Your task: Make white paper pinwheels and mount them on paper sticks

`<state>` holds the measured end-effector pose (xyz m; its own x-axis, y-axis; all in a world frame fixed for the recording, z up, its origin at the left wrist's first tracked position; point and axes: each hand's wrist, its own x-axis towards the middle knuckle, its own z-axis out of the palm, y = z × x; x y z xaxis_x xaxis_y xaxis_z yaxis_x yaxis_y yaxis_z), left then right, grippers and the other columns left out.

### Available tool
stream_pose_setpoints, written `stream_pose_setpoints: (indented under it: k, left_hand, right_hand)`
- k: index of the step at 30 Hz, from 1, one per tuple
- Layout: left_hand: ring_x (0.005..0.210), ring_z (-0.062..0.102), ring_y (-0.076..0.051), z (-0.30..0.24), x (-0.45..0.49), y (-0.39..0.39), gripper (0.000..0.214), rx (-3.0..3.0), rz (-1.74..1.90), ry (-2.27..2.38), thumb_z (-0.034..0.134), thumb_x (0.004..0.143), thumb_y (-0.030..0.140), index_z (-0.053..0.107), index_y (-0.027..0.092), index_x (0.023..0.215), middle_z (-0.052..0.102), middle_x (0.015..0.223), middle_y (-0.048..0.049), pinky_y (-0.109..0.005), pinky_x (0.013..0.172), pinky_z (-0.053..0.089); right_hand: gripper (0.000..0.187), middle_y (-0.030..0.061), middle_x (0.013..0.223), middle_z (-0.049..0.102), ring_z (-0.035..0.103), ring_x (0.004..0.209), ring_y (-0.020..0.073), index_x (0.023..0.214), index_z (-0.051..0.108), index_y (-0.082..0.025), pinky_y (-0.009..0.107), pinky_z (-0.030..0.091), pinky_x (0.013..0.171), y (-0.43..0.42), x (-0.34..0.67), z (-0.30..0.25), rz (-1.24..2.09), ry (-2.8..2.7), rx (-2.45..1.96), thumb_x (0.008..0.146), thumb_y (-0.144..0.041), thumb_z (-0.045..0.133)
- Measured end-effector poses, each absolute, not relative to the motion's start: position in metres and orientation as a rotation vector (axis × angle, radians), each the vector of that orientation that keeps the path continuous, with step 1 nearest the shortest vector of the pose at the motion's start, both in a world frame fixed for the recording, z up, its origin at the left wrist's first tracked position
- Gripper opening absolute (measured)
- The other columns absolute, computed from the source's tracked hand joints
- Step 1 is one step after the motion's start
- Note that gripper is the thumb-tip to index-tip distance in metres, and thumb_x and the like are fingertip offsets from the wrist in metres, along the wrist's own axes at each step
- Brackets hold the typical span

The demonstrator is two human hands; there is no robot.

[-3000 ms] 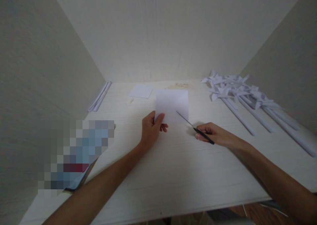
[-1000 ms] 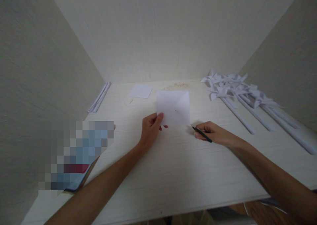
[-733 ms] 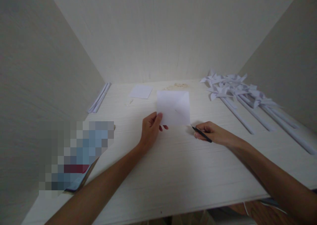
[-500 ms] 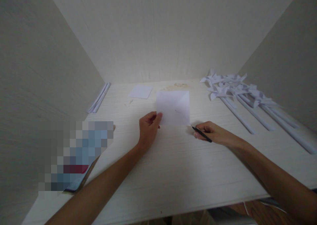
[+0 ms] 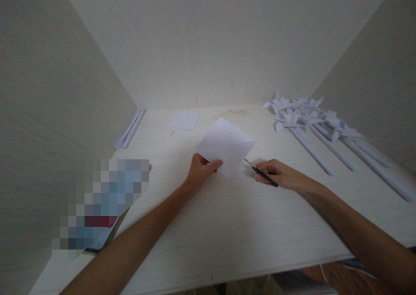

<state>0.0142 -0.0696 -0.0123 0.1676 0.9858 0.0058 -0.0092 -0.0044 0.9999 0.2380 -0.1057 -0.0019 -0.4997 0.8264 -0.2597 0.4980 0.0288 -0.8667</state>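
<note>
My left hand (image 5: 205, 168) pinches a square sheet of white paper (image 5: 225, 143) by its lower left edge, thumb on top. The sheet is raised over the table and turned so that a corner points toward me, with faint creases and a small mark near its middle. On the right, my right hand (image 5: 273, 173) is closed around a slim black-handled tool (image 5: 265, 177) with a thin metal tip. That tip points at the sheet's lower right edge, close to it; whether they touch I cannot tell.
Another white paper square (image 5: 185, 120) lies at the back of the table (image 5: 195, 243). Several paper pinwheels (image 5: 303, 115) on rolled sticks are heaped at the right. Rolled paper sticks (image 5: 130, 129) rest by the left wall. A blurred-out phone-like device (image 5: 108, 204) lies front left.
My left hand has turned the paper from square-on to corner-down and shifted slightly right and toward me. My right hand has stayed in place; more of the tool's metal tip shows.
</note>
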Motion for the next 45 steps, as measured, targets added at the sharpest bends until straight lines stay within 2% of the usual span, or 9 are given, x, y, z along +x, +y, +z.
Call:
stream_pose_setpoints:
  k: [5, 9, 15, 24, 45]
  left_hand:
    - [0.038, 0.046, -0.007, -0.014, 0.016, -0.070, 0.013, 1.360, 0.964, 1.104, 0.061, 0.056, 0.024, 0.054, 0.014, 0.051, 0.053, 0.044, 0.0017, -0.017, 0.038, 0.038]
    - [0.037, 0.044, -0.007, -0.015, 0.018, -0.071, 0.020, 1.365, 0.960, 1.110, 0.060, 0.060, 0.027, 0.052, 0.014, 0.046, 0.051, 0.041, 0.0013, -0.017, 0.036, 0.035]
    - [0.038, 0.042, -0.005, -0.010, 0.017, -0.072, 0.032, 1.285, 1.255, 1.170, 0.057, 0.066, 0.036, 0.050, 0.014, 0.043, 0.049, 0.042, 0.0021, -0.016, 0.038, 0.035]
    - [0.033, 0.038, -0.004, -0.003, 0.019, -0.075, 0.034, 1.220, 1.548, 1.120, 0.053, 0.071, 0.034, 0.044, 0.016, 0.045, 0.045, 0.039, 0.0040, -0.016, 0.033, 0.030]
    - [0.032, 0.038, -0.004, -0.006, 0.020, -0.073, 0.032, 1.179, 1.464, 1.057, 0.052, 0.073, 0.038, 0.054, 0.013, 0.053, 0.048, 0.040, 0.0028, -0.016, 0.032, 0.028]
  right_hand:
    - [0.039, -0.0071, 0.051, 0.025, 0.022, 0.045, 0.0048, 0.055, 0.033, -0.018, 0.021, 0.018, 0.041, -0.107, 0.236, 0.002, 1.469, -2.007, -1.338, 0.072, -0.049, 0.050]
    - [0.040, -0.0070, 0.052, 0.024, 0.023, 0.045, 0.0051, 0.056, 0.032, -0.018, 0.021, 0.017, 0.042, -0.108, 0.236, 0.004, 1.492, -2.014, -1.328, 0.071, -0.051, 0.050]
    - [0.039, -0.0067, 0.053, 0.024, 0.022, 0.047, 0.0053, 0.057, 0.032, -0.018, 0.021, 0.017, 0.042, -0.109, 0.237, 0.006, 1.479, -2.041, -1.316, 0.072, -0.050, 0.049]
    - [0.039, -0.0063, 0.055, 0.024, 0.023, 0.047, 0.0058, 0.059, 0.032, -0.018, 0.021, 0.018, 0.042, -0.115, 0.220, 0.008, 1.489, -2.041, -1.245, 0.074, -0.052, 0.046]
    - [0.039, -0.0064, 0.052, 0.025, 0.023, 0.046, 0.0054, 0.058, 0.034, -0.018, 0.021, 0.017, 0.041, -0.114, 0.217, 0.004, 1.496, -1.994, -1.244, 0.074, -0.050, 0.046]
